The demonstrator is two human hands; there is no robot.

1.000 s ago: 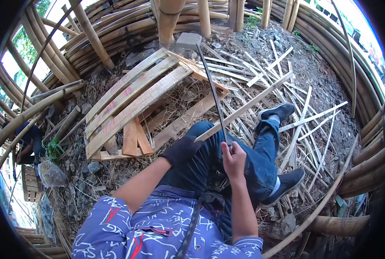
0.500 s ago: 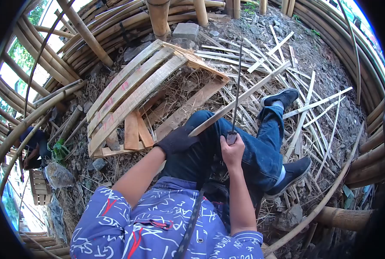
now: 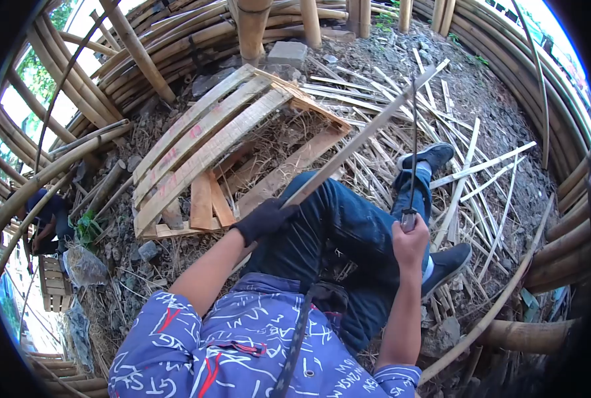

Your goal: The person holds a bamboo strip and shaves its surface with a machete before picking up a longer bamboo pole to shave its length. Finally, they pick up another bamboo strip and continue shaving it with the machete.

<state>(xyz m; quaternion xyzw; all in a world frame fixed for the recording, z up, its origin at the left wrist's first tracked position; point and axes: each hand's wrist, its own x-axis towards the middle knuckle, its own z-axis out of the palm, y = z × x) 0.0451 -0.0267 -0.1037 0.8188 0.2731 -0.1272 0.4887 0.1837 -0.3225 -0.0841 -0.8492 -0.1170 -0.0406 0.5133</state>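
Note:
My left hand point(image 3: 267, 221), in a black glove, is closed round a long bamboo strip point(image 3: 355, 147) beside my bent knee. The strip slants up to the right, and its near end shows behind the glove. My bare right hand point(image 3: 411, 242) grips the dark handle of a long knife point(image 3: 413, 156), right of my knee. Its thin blade points away from me, seen nearly edge-on, and overlaps the strip's far end in this view. My legs in jeans point(image 3: 358, 222) are bent beneath both hands.
A tilted wooden pallet point(image 3: 206, 142) lies ahead on the left. Several pale split strips point(image 3: 464, 176) are strewn over the rubble at the right. Bamboo poles point(image 3: 251, 30) ring the place. Another person point(image 3: 47, 219) is at the far left beside a wooden crate point(image 3: 55, 282).
My right hand has moved right with the knife, so the blade now crosses near the strip's far end. The strip reaches farther forward, and its near end has come into view behind my left hand.

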